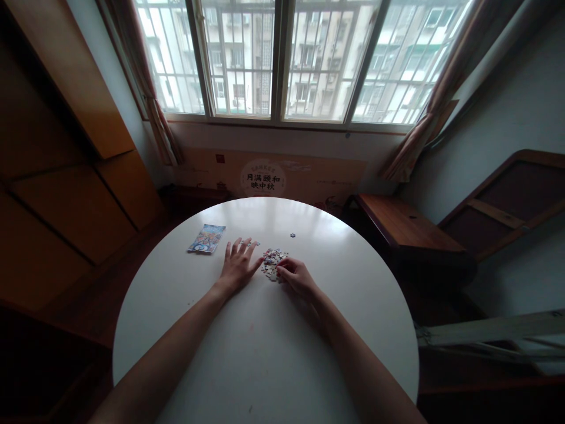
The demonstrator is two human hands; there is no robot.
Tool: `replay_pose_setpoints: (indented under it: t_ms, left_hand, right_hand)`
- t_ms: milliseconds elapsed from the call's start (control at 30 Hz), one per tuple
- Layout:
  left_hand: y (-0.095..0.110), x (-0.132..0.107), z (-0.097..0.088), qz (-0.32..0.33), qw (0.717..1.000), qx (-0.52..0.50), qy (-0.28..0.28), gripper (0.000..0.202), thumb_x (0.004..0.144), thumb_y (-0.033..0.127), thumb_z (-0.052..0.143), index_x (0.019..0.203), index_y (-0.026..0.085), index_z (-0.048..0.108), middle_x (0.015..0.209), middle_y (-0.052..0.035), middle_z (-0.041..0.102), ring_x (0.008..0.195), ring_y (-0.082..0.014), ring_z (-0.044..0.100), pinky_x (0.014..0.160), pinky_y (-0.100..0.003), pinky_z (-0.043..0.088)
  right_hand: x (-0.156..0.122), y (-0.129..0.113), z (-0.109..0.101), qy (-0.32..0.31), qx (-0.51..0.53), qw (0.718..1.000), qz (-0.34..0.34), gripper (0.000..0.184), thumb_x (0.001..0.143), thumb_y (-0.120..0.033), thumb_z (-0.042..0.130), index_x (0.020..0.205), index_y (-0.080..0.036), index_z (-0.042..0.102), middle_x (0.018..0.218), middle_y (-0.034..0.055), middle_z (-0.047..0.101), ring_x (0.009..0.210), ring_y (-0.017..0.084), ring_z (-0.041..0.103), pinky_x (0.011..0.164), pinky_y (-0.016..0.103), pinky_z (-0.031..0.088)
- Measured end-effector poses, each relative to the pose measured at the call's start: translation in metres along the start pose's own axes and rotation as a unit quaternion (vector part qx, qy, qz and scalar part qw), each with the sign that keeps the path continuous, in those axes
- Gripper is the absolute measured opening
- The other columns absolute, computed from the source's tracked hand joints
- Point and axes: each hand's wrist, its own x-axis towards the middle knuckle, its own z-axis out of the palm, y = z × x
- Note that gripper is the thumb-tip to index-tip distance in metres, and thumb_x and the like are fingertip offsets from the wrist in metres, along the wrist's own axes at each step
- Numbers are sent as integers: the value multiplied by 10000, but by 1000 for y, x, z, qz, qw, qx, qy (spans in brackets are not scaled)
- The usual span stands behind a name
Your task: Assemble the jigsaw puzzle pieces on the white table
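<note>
A small heap of jigsaw pieces (272, 259) lies near the middle of the round white table (265, 347). My left hand (237, 265) rests flat on the tabletop just left of the heap, fingers spread and open, with its index finger reaching the heap's edge. My right hand (296, 277) sits at the heap's right side with its fingers curled in a pinch; what they hold is too small to make out. One loose piece (292, 235) lies apart, farther back. A colourful puzzle packet (206, 238) lies flat at the left rear.
A wooden side table (404, 224) stands behind the table on the right, with a folded wooden frame (507, 200) leaning on the wall. Wooden cabinets (70, 194) fill the left side. A printed cardboard box (269, 174) sits under the barred window.
</note>
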Motion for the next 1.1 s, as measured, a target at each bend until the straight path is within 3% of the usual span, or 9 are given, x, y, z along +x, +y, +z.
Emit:
replay_pose_setpoints:
  t_ms: [67,167,300,400,500,600,800,933,1100]
  left_hand:
    - [0,-1,-4,22,999,-26,18,424,876,447,420,1199,205,548,1204,-102,554,1164,-267,414,1017,-433,274]
    - [-3,-2,-5,58,995,-77,2,302,881,364,437,1057,199,620,962,-70,632,921,-201,544,842,-323,405]
    - [-6,-3,-5,29,994,-106,-27,261,876,333,441,928,196,658,732,-18,631,646,-128,565,618,-224,386]
    - [-6,-5,-4,5,994,-108,-35,270,867,351,452,873,198,675,627,2,614,562,-110,555,566,-208,344]
    - [-4,-5,-4,21,992,-109,-54,258,855,349,470,905,214,684,591,12,607,549,-111,563,560,-206,331]
    - [-2,-6,-4,38,990,-117,-70,261,853,341,471,934,216,686,591,10,611,546,-108,564,561,-202,331]
    - [8,-9,-5,61,984,-132,-99,273,833,348,503,1014,235,674,619,10,628,551,-105,560,566,-199,344]
    - [12,-10,-7,48,986,-116,-113,283,803,370,544,1026,254,674,646,8,643,570,-115,572,566,-205,349]
    - [16,-9,-12,35,985,-119,-123,290,810,398,538,1018,259,685,685,-6,666,599,-123,587,582,-207,364]
  right_hand:
    - [0,-1,1,-2,6,1000,4,258,670,-387,652,729,-148,578,561,-15,590,439,79,484,430,199,382]
    - [-1,-4,1,13,26,1000,8,279,662,-406,654,742,-150,575,562,-13,587,418,78,467,404,198,361]
    - [1,-9,-10,132,19,991,-24,292,706,-427,600,804,-153,579,536,-33,534,367,61,364,365,200,287]
    - [3,-12,-25,207,-76,972,-88,250,739,-387,572,790,-143,595,544,-17,522,459,93,435,444,216,343]
    - [2,-13,-36,187,-212,956,-83,207,756,-340,550,762,-143,614,532,-10,519,484,108,453,489,226,352]
    - [-3,-17,-37,123,-320,936,-76,166,758,-294,544,754,-153,633,538,-5,542,504,115,482,527,227,356]
    - [-12,-22,-27,7,-393,914,-98,159,784,-279,529,810,-170,642,565,-14,551,503,102,473,514,206,321]
    - [-9,-14,-24,9,-394,914,-96,144,778,-264,533,813,-171,638,572,-17,547,517,103,480,524,202,324]
    - [-3,0,-26,81,-345,930,-101,178,799,-279,495,797,-157,625,532,-27,503,500,101,459,517,198,328]
